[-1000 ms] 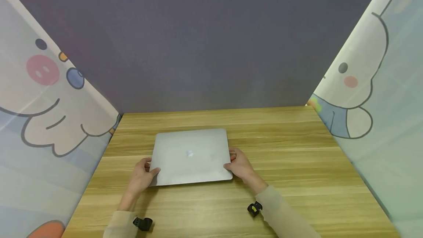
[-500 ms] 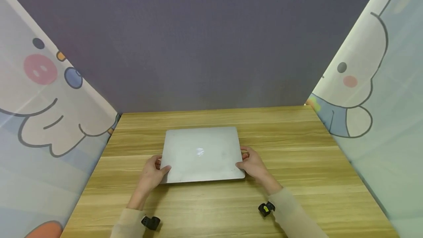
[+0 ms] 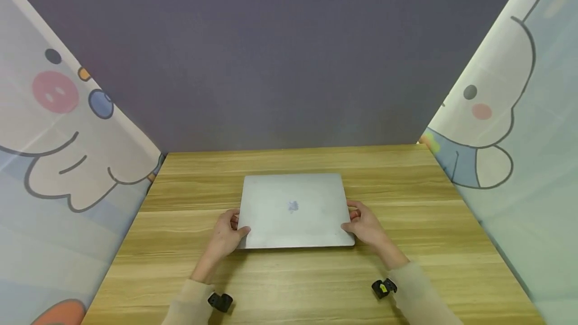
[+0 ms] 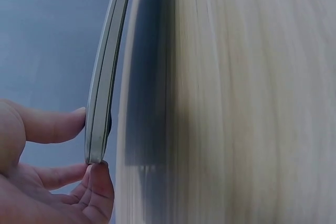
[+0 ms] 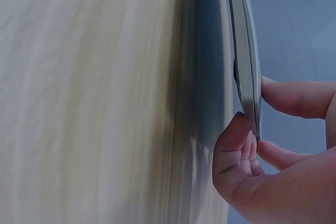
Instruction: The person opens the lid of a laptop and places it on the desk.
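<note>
A closed silver laptop with a logo on its lid spans the space between both hands. My left hand grips its left edge near the front corner, thumb on the lid and fingers at the side and underneath. At the opposite edge my right hand holds it the same way. In the left wrist view the laptop shows edge-on, with a gap and a shadow between it and the table. The right wrist view shows the laptop's other side pinched between thumb and curled fingers, also raised off the wood.
The wood-grain table reaches back to a dark grey panel. Cartoon-printed curtains hang at the left and right. Small black devices sit at the left wrist and the right wrist.
Both hands have carried the laptop to the right across the table. Its slight tilt has straightened, and the grip at both edges looks the same.
</note>
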The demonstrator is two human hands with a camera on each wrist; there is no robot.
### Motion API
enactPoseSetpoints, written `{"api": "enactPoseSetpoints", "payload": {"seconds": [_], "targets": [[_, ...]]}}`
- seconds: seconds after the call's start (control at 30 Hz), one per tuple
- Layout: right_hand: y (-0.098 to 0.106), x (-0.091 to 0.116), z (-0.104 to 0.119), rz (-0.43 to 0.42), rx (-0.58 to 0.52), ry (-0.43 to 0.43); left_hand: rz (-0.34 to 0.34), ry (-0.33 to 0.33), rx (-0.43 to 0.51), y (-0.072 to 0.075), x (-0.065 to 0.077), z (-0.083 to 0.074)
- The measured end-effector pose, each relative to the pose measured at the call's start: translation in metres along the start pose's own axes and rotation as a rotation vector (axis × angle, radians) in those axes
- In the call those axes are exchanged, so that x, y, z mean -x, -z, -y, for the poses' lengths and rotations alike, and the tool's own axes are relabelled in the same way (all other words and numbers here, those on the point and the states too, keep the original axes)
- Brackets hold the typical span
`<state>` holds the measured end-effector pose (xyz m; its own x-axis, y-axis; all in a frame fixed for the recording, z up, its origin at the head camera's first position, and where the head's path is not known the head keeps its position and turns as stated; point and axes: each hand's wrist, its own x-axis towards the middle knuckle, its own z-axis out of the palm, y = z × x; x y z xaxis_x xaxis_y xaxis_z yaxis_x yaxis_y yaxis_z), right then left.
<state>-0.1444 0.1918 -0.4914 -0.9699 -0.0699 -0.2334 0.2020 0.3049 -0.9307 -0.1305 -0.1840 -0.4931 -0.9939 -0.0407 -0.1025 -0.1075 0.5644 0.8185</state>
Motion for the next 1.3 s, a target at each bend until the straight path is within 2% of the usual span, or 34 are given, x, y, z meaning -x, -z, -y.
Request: {"api": "enactPoseSetpoints", "payload": {"seconds": [0.27, 0.47, 0.77, 1.3], "targets": [[0.019, 0.007, -0.012, 0.004, 0.014, -0.018, 0.01, -0.025, -0.009, -0.021, 0.001, -0.007], [0.025, 0.01, -0.015, 0.011, 0.055, -0.013, 0.004, -0.022, -0.024, -0.032, 0.002, -0.007], [0.021, 0.011, -0.015, 0.002, 0.111, -0.026, 0.005, 0.01, -0.047, -0.034, 0.003, -0.008], [0.012, 0.005, -0.015, -0.018, 0.205, -0.053, 0.03, 0.014, -0.071, -0.036, 0.004, -0.004]]}}
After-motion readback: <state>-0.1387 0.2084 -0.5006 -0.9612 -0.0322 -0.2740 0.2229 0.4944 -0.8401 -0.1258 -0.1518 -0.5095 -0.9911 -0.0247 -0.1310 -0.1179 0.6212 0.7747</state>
